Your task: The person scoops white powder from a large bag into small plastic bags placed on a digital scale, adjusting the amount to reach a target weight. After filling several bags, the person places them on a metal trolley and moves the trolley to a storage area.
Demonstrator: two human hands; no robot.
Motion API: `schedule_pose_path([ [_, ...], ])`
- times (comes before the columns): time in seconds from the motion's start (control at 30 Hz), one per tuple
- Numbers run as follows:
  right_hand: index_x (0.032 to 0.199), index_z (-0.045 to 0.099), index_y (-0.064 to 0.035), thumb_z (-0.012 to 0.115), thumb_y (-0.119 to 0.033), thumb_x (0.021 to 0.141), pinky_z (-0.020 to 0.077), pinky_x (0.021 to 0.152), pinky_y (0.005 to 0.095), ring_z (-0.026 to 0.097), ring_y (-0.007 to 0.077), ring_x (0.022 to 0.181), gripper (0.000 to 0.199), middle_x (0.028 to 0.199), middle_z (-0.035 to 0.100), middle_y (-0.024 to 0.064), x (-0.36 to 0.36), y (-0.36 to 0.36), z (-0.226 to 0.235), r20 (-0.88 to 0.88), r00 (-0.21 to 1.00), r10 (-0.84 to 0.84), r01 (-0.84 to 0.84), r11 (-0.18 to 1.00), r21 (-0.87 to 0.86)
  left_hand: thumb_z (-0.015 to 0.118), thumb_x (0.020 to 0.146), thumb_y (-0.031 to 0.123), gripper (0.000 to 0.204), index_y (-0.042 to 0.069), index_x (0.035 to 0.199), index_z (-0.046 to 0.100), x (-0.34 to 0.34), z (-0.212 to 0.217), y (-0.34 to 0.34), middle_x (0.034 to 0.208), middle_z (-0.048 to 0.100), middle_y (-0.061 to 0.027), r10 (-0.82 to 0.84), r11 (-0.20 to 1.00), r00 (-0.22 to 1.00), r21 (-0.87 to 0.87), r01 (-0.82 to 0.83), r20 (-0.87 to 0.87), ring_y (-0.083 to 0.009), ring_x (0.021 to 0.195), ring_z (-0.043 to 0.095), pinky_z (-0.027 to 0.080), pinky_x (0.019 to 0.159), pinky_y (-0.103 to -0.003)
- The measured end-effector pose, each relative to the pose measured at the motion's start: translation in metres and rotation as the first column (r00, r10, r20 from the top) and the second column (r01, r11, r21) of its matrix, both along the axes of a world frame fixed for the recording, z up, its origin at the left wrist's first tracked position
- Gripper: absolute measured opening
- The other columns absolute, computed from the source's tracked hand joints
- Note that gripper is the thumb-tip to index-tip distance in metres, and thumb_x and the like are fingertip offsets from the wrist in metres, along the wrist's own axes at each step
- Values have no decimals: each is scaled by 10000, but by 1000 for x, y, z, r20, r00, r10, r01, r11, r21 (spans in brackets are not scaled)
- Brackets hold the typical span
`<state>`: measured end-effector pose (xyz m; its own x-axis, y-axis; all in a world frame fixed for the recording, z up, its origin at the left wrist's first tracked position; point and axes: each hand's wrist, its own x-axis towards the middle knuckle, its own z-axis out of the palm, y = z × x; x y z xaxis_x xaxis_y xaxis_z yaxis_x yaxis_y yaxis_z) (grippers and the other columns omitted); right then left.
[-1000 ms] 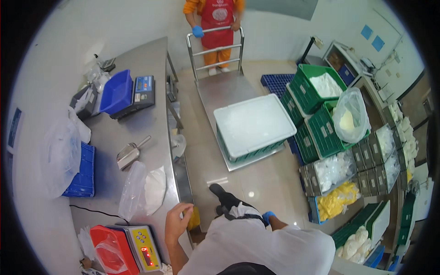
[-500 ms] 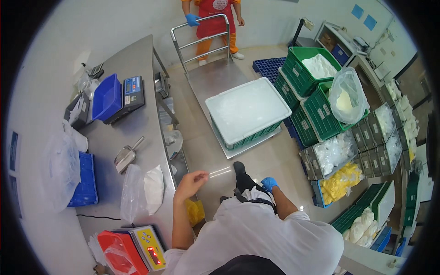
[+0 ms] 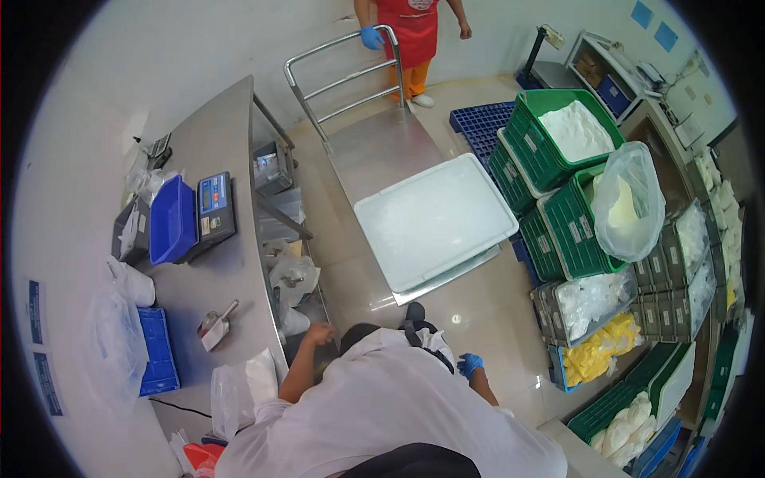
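My left hand (image 3: 320, 333), bare, is beside the front edge of the steel table (image 3: 263, 315), its fingers loosely curled with nothing visible in them. On my right side hangs my right hand (image 3: 470, 365) in a blue glove, fingers slightly apart and holding nothing. Ahead of me stands a steel platform trolley (image 3: 382, 147) carrying a crate with a white lid (image 3: 434, 219) dusted with powder. At its far end a co-worker in a red apron (image 3: 408, 32) has a blue-gloved hand (image 3: 371, 37) on the handle.
The table bears a metal scoop (image 3: 217, 327), a scale (image 3: 215, 203) with a blue tray (image 3: 174, 219), a blue crate (image 3: 158, 350) and plastic bags (image 3: 231, 390). On the right stand stacked green crates (image 3: 534, 143), an open bag of pale powder (image 3: 625, 211) and yellow bags (image 3: 598, 350).
My body has leaned forward towards the trolley. My left hand has lowered from its raised position beside the table. The yellow scale at the lower left is now hidden behind my body.
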<state>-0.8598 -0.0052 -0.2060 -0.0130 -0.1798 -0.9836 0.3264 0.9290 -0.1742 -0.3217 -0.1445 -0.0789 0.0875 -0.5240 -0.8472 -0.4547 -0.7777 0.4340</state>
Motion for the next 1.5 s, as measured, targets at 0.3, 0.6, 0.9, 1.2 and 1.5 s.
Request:
schedule_pose_path([
  [0.3, 1131, 625, -103, 542, -293, 889, 452, 598, 312, 586, 192, 710, 319, 928, 634, 118, 42, -152, 47, -84, 940, -331, 314, 935, -165, 661, 770, 241, 157, 94, 744, 710, 72, -67, -98, 667, 637, -73, -909, 344, 376, -186, 920, 181, -208, 599, 623, 478, 506, -374],
  [0.6, 1137, 627, -121, 540, -279, 887, 453, 607, 354, 595, 201, 707, 308, 919, 639, 120, 134, -284, 21, -201, 935, -294, 277, 955, -107, 570, 878, 211, 197, 58, 933, 681, 105, -42, -350, 764, 668, -52, -315, 942, 943, 88, 325, -110, -145, 638, 629, 498, 557, -298],
  [0.9, 1134, 633, -125, 545, -308, 878, 473, 673, 400, 605, 254, 771, 327, 952, 644, 153, 216, -351, 74, -274, 927, -257, 276, 961, 32, 546, 860, 151, 176, 80, 963, 670, 202, -38, -596, 760, 671, -46, -148, 984, 982, -123, 133, -119, -131, 606, 638, 475, 505, -259],
  [1.2, 1182, 601, -124, 494, -290, 902, 470, 677, 404, 602, 255, 781, 342, 992, 641, 158, 249, -367, 60, -230, 895, -383, 407, 911, 69, 530, 818, 123, 174, 68, 866, 688, 209, -34, -672, 711, 663, -52, -351, 922, 936, -165, 350, 25, -146, 590, 621, 492, 518, -298],
  [1.5, 1184, 596, -131, 521, -311, 895, 465, 699, 416, 606, 253, 805, 348, 1038, 640, 159, 251, -390, 4, -120, 899, -421, 430, 901, 60, 567, 864, 182, 157, 84, 875, 688, 134, -26, -610, 753, 688, -59, -600, 799, 800, 62, 599, -5, -158, 639, 660, 494, 539, -291],
])
